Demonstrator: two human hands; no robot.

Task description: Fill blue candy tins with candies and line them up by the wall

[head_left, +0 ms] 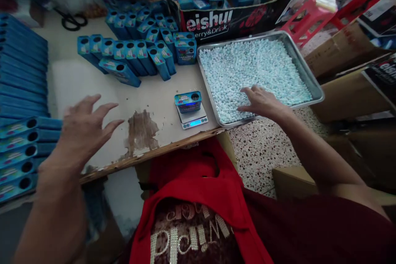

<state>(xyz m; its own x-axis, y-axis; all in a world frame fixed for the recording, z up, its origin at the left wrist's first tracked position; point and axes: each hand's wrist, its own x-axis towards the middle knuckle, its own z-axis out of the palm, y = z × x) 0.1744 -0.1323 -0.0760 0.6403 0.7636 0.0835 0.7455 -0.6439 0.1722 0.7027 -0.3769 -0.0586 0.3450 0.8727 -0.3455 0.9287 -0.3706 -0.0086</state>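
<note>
A small blue box [189, 106] with a round hole in its top stands on a digital scale [193, 122] with a lit display, near the table's front edge. To its right lies a metal tray [319, 93] filled with pale blue candy pieces [252, 66]. My right hand [258, 101] reaches into the near side of the tray, its fingers touching the candies; whether any are pinched is hidden. My left hand [89, 123] hovers over the left of the table, fingers spread and nothing in them, beside a row of blue boxes [34, 136] with round holes.
More blue boxes [133, 55] stand in rows at the middle back. Behind the tray is a black printed carton [235, 22] with blue boxes inside. Black scissors [72, 20] lie at the back left. A red plastic stool [309, 18] and cardboard boxes [346, 95] stand to the right.
</note>
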